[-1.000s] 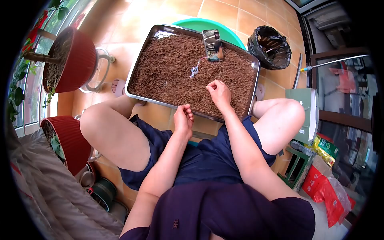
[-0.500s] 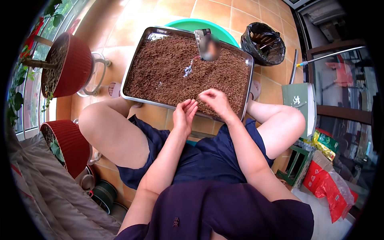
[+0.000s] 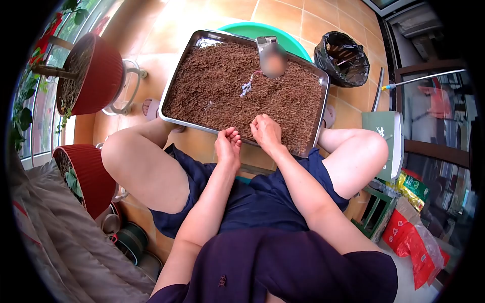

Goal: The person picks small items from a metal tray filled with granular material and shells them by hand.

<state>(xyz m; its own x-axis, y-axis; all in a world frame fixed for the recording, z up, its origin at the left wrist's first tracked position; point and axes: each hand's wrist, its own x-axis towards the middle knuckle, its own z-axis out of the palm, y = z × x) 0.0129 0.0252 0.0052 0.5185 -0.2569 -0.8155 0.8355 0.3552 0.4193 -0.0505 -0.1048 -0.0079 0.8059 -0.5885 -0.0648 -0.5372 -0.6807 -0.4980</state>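
Observation:
A metal tray (image 3: 166, 119) filled with brown, crumbly material (image 3: 212, 76) lies in front of my knees. At the tray's near edge my left hand (image 3: 228, 145) is turned partly up with its fingers curled; anything inside is too small to make out. My right hand (image 3: 266, 132) is over the near right part of the material, palm down, its fingertips pressed together on something I cannot make out. A phone (image 3: 266, 41), partly blurred, rests at the tray's far side. Near it, a small whitish-blue thing (image 3: 246, 87) lies on the material.
Behind the tray is a green basin (image 3: 252, 29); a black-lined bin (image 3: 342, 59) stands right of it. Red planters (image 3: 98, 76) are at the left. A green book (image 3: 379, 126), a red bag (image 3: 404, 235) and a green crate (image 3: 373, 212) sit at the right.
My right hand first moved toward my left hand, then back over the material a little to the right. My left hand's fingers spread upward, then curled again.

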